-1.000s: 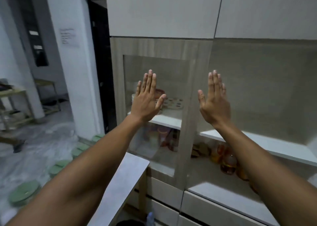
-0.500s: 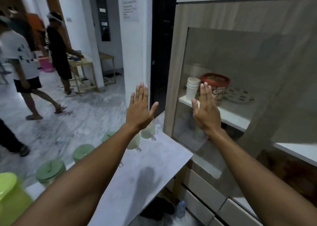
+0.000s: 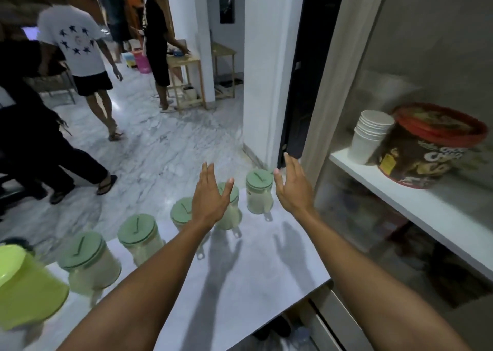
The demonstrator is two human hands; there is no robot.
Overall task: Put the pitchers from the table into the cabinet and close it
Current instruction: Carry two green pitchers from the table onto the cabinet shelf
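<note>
Several clear pitchers with pale green lids stand in a row along the far edge of the grey table [image 3: 266, 278]. The farthest pitcher [image 3: 258, 192] stands between my hands. My left hand [image 3: 209, 197] hovers open above the second pitcher [image 3: 229, 214], partly hiding it. My right hand [image 3: 293, 188] is open, just right of the farthest pitcher, holding nothing. More pitchers [image 3: 138, 238] run toward the near left. The cabinet [image 3: 373, 84] with a glass door stands at the right.
A lime green plastic container [image 3: 24, 286] sits at the table's near left. Inside the cabinet, on a white shelf [image 3: 416, 204], are stacked white cups [image 3: 369, 137] and a red-lidded tub [image 3: 429, 148]. People stand and walk on the marble floor [image 3: 160, 148] beyond the table.
My view has swung left and down from the cabinet front to the table. Both open hands have lowered from the glass door to above the far pitchers.
</note>
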